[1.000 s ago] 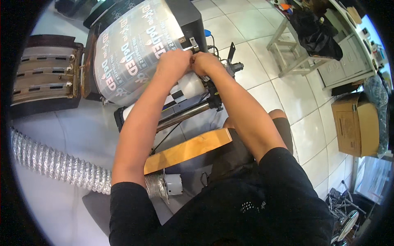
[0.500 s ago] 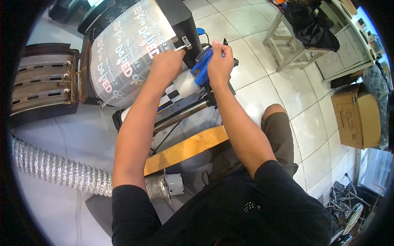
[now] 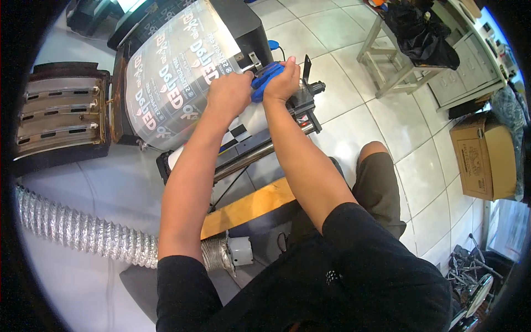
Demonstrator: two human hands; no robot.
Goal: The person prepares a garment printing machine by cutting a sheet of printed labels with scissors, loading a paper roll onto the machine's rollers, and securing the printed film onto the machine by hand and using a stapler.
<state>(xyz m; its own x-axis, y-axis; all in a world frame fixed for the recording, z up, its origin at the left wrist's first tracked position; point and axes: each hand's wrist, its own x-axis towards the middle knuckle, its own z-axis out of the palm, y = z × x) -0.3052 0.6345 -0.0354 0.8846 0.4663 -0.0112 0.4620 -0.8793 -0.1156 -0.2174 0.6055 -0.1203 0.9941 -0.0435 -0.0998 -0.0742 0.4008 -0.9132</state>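
Observation:
My right hand (image 3: 283, 84) is wrapped round a blue plastic tool (image 3: 266, 82); its kind is unclear because my fingers cover part of it. My left hand (image 3: 229, 95) is closed right beside the tool, knuckles up, at the lower right edge of a clear film sheet (image 3: 168, 72) with white lettering. What its fingers pinch, if anything, is hidden. The film is wrapped round a drum on a black machine (image 3: 243, 25). A metal latch (image 3: 255, 60) sits on the machine just above my hands. Below them runs a white roll with a black-and-white checkered band (image 3: 239, 131).
A curved, open heater panel (image 3: 61, 113) stands at the left, above a silver flexible duct (image 3: 83, 229). A wooden board (image 3: 249, 207) and a metal rail (image 3: 243, 160) lie near my lap. To the right are a stool (image 3: 387, 61) and a cardboard box (image 3: 481, 157).
My right hand has moved left and slightly down with the blue tool, now close against my left hand. The left hand has shifted slightly down. The whole view has shifted a little.

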